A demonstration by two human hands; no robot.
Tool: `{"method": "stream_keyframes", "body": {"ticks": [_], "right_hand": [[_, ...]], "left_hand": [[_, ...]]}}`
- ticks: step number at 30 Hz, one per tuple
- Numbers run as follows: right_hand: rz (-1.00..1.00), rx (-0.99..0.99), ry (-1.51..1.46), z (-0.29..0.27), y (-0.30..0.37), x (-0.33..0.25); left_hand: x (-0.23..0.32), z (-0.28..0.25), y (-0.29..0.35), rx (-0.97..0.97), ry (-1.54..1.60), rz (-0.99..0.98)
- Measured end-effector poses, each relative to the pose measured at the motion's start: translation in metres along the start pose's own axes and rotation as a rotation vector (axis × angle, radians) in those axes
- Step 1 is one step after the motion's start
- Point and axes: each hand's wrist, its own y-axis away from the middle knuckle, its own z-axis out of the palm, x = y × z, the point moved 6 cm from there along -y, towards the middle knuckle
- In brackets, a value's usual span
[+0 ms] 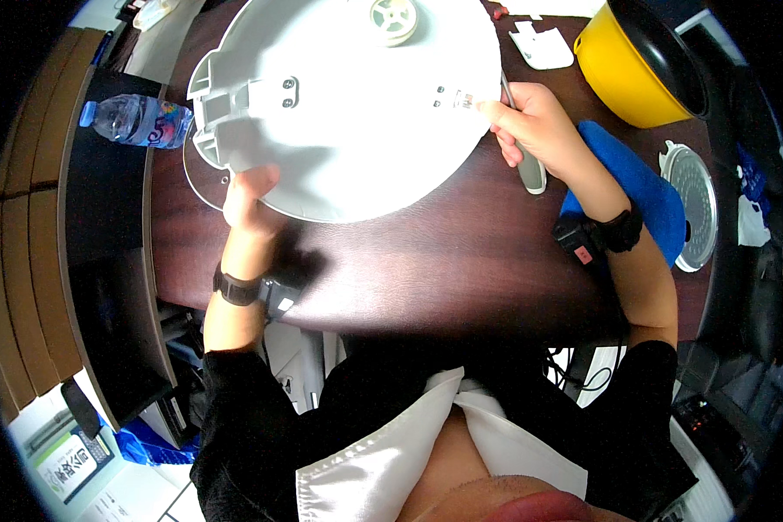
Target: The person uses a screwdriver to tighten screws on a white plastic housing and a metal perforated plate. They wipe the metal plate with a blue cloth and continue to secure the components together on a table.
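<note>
A large round white plastic lid (357, 148), with a moulded hinge at its left edge, is tilted up over the table. My left hand (250, 200) grips its lower left rim, thumb on top and fingers hidden underneath. At the right rim, my right hand (544, 130) is closed around a screwdriver (532, 174) with a thin metal shaft and a grey handle; the tip is hidden. The right thumb touches the lid beside a small shiny fitting (464, 100). A pale spoked round part (393, 19) sits on the lid near the top.
A yellow pot with a dark inside (622, 78) stands at the far right. Below it lie a blue cloth (661, 196) and a round grey disc (694, 209). A small white plastic piece (544, 48) is beyond my right hand. A water bottle (139, 120) lies at the left.
</note>
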Motion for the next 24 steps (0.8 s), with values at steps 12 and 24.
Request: {"method": "stream_keyframes", "body": {"ticks": [12,24], "right_hand": [[-0.306,0.497,0.443,-0.024,0.012,-0.042],[-0.574,0.452,0.306,-0.020,0.023,-0.060]], "left_hand": [[0.045,0.076,0.005,-0.397,-0.985,0.341],[0.050,0.109,0.014,-0.608,-0.834,0.535]]}}
